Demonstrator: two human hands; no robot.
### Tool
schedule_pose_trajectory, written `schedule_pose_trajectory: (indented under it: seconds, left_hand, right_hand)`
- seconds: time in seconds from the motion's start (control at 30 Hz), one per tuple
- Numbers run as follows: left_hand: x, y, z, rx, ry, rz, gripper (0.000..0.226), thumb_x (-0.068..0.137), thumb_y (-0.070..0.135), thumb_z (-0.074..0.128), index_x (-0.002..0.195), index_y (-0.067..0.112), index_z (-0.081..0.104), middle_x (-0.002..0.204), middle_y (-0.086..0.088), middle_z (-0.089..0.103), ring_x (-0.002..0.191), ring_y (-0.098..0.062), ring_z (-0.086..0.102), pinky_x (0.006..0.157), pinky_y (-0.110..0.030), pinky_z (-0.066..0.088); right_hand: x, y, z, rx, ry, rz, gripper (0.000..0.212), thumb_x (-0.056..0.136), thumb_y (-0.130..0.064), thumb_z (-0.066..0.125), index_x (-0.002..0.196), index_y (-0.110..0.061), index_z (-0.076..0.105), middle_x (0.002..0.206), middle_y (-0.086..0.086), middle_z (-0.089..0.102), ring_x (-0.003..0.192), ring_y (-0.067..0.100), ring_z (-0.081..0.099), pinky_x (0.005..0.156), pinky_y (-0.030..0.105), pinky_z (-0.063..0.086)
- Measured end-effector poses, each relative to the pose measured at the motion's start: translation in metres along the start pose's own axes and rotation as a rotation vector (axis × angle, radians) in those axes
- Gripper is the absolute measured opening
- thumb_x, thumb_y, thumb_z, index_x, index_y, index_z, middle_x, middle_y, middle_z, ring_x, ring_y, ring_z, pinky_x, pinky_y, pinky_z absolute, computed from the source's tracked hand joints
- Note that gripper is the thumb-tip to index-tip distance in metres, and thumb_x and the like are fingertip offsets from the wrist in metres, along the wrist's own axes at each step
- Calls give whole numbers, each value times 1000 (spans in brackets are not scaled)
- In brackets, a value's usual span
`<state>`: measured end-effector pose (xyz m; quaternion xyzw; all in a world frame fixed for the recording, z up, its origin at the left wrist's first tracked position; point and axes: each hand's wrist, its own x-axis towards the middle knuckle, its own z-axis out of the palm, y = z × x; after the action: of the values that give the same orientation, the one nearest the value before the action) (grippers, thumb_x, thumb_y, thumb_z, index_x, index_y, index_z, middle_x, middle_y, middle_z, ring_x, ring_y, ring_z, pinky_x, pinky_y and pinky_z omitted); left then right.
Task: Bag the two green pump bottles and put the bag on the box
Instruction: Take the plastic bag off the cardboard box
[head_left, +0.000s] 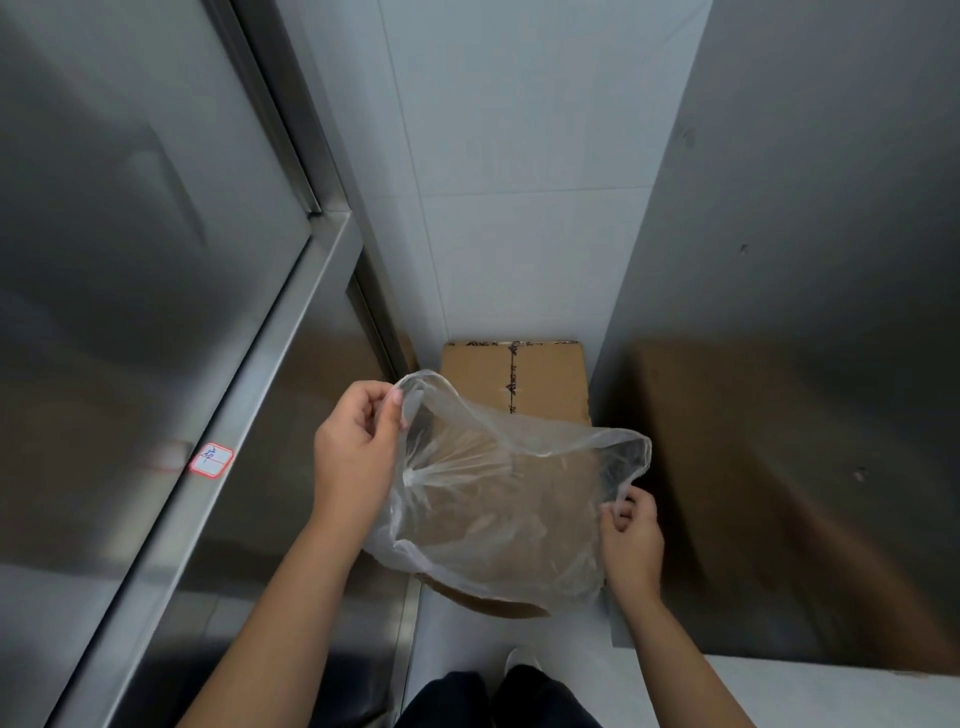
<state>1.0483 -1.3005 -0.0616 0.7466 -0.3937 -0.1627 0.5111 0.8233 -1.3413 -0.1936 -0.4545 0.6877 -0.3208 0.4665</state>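
While a person stands in a narrow gap between stainless-steel cabinets, a clear plastic bag (498, 499) is stretched open between both hands above a cardboard box (511, 376). The left hand (358, 447) is raised at the bag's upper left, fingers curled and thumb pinching one handle loop, so the hand is closed on the thin film. The right hand (631, 540) sits lower at the bag's right edge, its fingers closed on the other handle. The bag hangs slack between the two hands, its mouth facing up toward the camera, and the brown of the box shows through it; nothing green can be made out inside. The box rests on the floor against a white tiled wall (509, 208), sealed along its centre seam with printed tape (511, 374); its far half is clear of the bag, its near half covered by it. A steel cabinet (156, 260) on the left carries a small red-bordered label (211, 459) on its edge. Another steel panel (805, 312) rises on the right. Dark trousers (498, 696) show at the bottom of the view.
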Motion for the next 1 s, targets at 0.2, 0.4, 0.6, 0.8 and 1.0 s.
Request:
schedule_pose_trajectory:
  seconds: [0.2,0.4,0.6,0.8,1.0]
  left_hand:
    - [-13,-8,1,5,-18,-39,15,91,22,52,78,20,59,71,-8,61,66,-16,56,59,-23,45]
    - [-33,-10,3,-5,-70,-35,17,90,18,53,76,26,56,70,2,59,65,-11,53,58,-23,41]
    - [-72,-6,2,-61,-271,-29,13,91,15,50,92,24,59,78,1,63,70,-8,57,57,-9,40]
    - [-126,-7,6,-84,-452,44,17,91,20,51,88,34,59,80,3,64,77,-11,60,65,-20,42]
    - [-188,23,21,-164,-639,122,20,91,17,52,84,34,59,72,-2,61,68,-15,56,66,-26,46]
  right_hand:
    - [-10,-24,-16,23,-8,-140,19,90,-11,52,108,-17,50,84,-9,54,77,2,53,61,16,40]
    - [-50,-34,-48,52,32,-215,12,90,-15,53,100,-21,54,87,-5,60,78,10,59,64,18,45]
    - [-110,-16,-79,61,166,-224,11,88,-14,56,95,-23,57,83,-9,61,75,7,58,63,12,49]
    - [-174,19,-113,207,290,-211,20,87,-8,56,85,-28,59,81,-6,63,72,8,61,68,19,53]
    - [-226,60,-159,269,478,-150,27,86,-4,57,78,-30,57,74,-6,62,60,1,60,60,12,48]
